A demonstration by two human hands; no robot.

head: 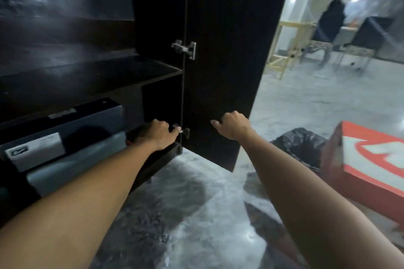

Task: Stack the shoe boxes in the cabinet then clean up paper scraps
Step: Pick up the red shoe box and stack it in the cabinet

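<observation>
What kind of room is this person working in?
Probably a shoe shop's storage or back area: a dark cabinet holds stacked shoe boxes, an orange shoe box waits nearby, and the floor is polished concrete.

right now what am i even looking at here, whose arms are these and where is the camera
There is only one picture, taken by a wide-angle camera worn on a person's head, looking forward and down. No machine is involved: the two bare arms are that person's own.

In front stands a dark cabinet with its door swung open. The left hand reaches in by the lower hinge; whether it grips anything is hard to tell. The right hand rests against the door's inner face, holding nothing.

On the bottom shelf sit two shoe boxes, a dark box on a grey box. Outside, at the right, is an orange shoe box, with a black bag-lined bin behind it on the floor.
</observation>
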